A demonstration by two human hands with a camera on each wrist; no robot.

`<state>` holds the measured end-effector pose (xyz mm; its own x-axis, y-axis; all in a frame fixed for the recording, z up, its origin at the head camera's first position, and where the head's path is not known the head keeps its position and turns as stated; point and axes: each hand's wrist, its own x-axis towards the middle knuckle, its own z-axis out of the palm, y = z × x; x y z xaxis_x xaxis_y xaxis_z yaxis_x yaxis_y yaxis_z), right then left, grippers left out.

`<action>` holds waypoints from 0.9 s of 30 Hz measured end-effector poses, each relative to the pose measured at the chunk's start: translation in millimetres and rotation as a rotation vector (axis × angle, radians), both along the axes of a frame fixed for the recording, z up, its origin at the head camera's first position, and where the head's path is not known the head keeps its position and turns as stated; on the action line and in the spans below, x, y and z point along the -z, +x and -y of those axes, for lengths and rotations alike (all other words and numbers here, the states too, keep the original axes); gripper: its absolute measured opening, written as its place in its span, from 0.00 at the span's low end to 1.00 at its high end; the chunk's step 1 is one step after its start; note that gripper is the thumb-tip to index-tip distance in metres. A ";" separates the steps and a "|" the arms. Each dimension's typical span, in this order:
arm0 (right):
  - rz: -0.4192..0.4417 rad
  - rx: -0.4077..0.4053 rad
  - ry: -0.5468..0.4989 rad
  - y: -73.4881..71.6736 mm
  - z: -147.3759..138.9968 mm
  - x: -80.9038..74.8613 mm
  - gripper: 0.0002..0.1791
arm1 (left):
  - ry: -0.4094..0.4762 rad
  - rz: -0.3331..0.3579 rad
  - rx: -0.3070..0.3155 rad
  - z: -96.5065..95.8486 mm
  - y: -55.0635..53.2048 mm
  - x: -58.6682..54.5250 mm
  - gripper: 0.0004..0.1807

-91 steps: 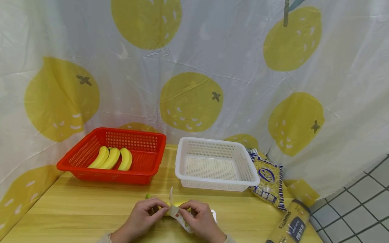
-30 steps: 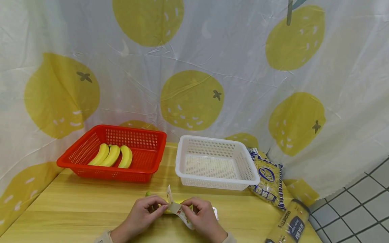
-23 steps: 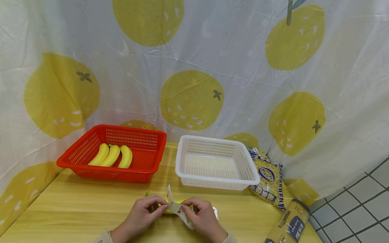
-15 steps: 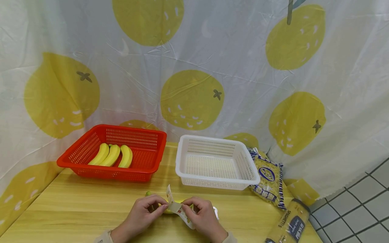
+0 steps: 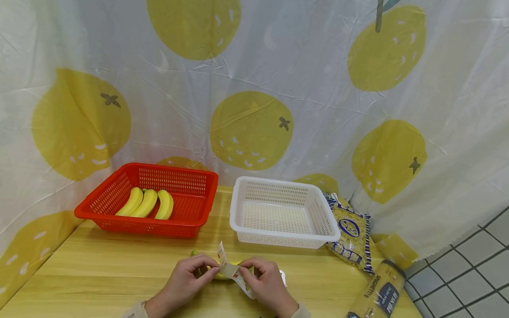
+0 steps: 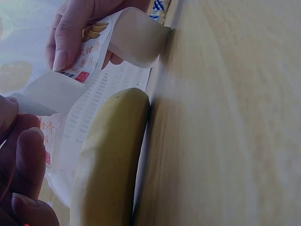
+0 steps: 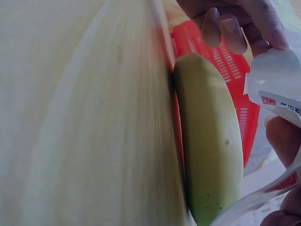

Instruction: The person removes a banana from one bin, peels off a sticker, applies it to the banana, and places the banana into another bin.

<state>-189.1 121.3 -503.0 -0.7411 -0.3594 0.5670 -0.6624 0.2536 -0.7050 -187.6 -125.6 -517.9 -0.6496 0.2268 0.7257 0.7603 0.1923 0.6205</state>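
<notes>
My left hand (image 5: 187, 280) pinches a strip of banana stickers (image 6: 96, 49) between thumb and index finger. Farther along the same strip, my right hand (image 5: 267, 282) pinches it too. Orange lettering, a red stamp and small yellow bananas are printed on the stickers. One short end of the strip stands up above the left fingertips, while the rest bends and curls past the right hand. Just beyond the hands a yellow banana (image 7: 211, 136) lies on the wooden table (image 5: 99, 274), partly hidden in the head view, its green stem tip showing at left.
A red basket (image 5: 147, 227) at the back left holds three bananas (image 5: 146, 204). Right of it stands a white basket (image 5: 278, 238). A pasta bag (image 5: 350, 234) leans by its right side, and a spaghetti pack (image 5: 377, 293) lies at the table's right edge. A lemon-print curtain (image 5: 310, 79) hangs behind.
Compared with three seconds ago, the strip's upright end leans more to the left and shows its printed face. Over the last second both hands stay almost still, pinching the strip.
</notes>
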 end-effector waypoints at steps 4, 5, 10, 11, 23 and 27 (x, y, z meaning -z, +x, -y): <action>0.004 0.003 0.004 -0.3 -0.4 0.5 0.04 | -0.011 0.035 -0.018 0.0 0.8 0.7 0.17; 0.004 0.006 0.006 -0.4 -0.5 0.7 0.04 | -0.013 0.045 -0.022 0.1 1.0 0.7 0.17; -0.001 0.020 0.022 -1.0 -1.3 1.2 0.04 | -0.009 0.037 -0.016 0.2 1.0 -0.1 0.16; -0.003 0.023 0.026 -1.1 -1.6 1.2 0.04 | -0.005 0.031 -0.011 0.1 1.0 -0.6 0.16; -0.007 0.040 0.037 -2.6 -3.5 1.0 0.03 | -0.017 0.065 0.006 0.8 4.1 -4.6 0.12; -0.001 0.048 0.037 -3.1 -3.9 1.5 0.03 | -0.011 0.056 0.013 1.6 2.6 -3.5 0.12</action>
